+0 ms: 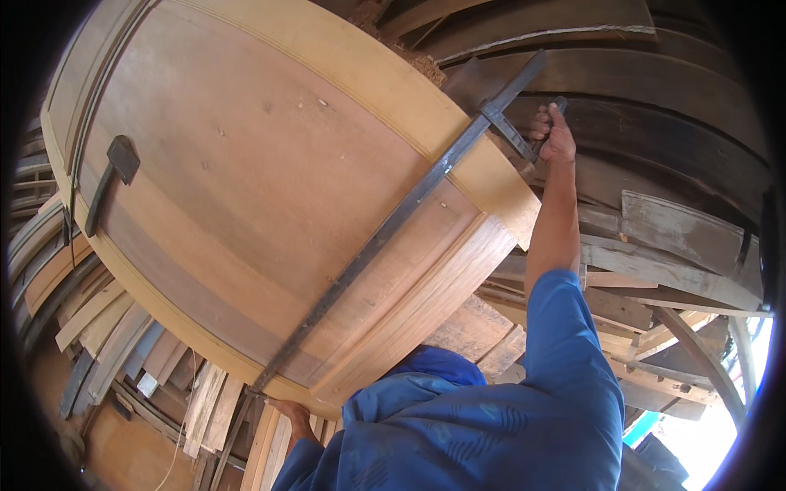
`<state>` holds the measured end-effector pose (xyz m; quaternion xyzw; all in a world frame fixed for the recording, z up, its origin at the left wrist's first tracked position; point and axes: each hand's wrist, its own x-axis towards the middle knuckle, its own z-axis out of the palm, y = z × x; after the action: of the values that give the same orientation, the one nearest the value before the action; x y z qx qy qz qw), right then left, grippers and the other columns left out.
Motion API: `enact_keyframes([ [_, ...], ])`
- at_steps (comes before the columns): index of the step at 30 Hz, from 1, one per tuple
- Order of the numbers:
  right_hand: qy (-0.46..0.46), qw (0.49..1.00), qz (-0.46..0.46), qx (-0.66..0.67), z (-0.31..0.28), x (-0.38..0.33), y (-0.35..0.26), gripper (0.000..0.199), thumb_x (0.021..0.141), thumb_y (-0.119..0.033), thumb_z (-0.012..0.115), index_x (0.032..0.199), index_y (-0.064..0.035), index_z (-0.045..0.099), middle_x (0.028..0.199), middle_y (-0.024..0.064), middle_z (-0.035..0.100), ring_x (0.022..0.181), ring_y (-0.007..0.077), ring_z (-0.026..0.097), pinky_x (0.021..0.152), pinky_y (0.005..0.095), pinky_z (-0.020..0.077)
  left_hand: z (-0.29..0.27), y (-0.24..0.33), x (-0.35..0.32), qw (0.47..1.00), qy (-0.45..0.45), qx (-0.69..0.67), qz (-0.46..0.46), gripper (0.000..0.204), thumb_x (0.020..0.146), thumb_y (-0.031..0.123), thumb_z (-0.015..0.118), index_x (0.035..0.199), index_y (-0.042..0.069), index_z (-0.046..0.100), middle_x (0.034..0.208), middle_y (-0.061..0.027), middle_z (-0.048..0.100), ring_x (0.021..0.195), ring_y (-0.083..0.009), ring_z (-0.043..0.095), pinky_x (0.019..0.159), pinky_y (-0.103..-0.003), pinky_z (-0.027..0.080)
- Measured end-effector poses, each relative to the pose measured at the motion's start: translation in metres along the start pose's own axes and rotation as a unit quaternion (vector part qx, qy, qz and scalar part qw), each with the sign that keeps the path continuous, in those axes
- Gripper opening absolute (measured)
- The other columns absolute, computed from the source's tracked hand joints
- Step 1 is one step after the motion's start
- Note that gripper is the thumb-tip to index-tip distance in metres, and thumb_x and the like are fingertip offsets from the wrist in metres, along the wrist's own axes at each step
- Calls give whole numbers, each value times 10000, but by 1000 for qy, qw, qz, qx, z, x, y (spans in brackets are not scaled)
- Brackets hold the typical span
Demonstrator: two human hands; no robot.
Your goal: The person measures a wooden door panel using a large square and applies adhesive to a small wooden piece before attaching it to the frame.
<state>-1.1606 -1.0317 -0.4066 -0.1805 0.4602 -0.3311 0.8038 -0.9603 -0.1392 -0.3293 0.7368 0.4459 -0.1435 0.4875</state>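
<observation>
While the wooden panel (237,188) lies face up with its pale frame (385,78) already around it, a long bar clamp (360,266) spans it from edge to edge near its right end; the right hand (559,141) is wrapped around the clamp's handle (562,104) beyond the far edge; the left hand (296,418) is at the near end, its grip impossible to tell; placing the clamp looks done, tightening probably remains; a hammer (123,159) rests on the panel's left part.
</observation>
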Motion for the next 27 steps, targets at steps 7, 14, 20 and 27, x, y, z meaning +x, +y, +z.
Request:
enact_keyframes([
  [7,369,679,-107,-626,44,1,-2,441,863,-348,689,895,90,654,943,222,687,848,303,688,760,379,535,17,8,-11,999,33,-14,-18,634,1069,486,193,1307,1,526,1260,-120,607,1127,-286,585,980,-388,460],
  [14,-13,991,63,-118,36,-68,4,412,901,-400,707,1090,-46,614,898,124,685,797,227,672,687,402,546,1,-4,-1,991,84,96,25,583,1081,432,195,1278,5,540,1226,-130,620,1073,-282,612,943,-392,498],
  [20,40,972,129,-192,-45,-78,43,505,855,-410,759,1161,-38,608,957,80,676,950,201,641,865,386,516,1,-1,8,995,-4,-95,-3,574,1078,432,208,1274,11,545,1218,-134,625,1076,-291,611,944,-403,498],
  [27,-145,929,172,-295,-7,-115,19,571,841,-348,788,1252,-21,563,1062,52,657,987,171,627,920,359,500,5,0,6,999,31,14,10,592,1068,451,219,1262,2,554,1211,-147,633,1050,-303,628,926,-419,509],
])
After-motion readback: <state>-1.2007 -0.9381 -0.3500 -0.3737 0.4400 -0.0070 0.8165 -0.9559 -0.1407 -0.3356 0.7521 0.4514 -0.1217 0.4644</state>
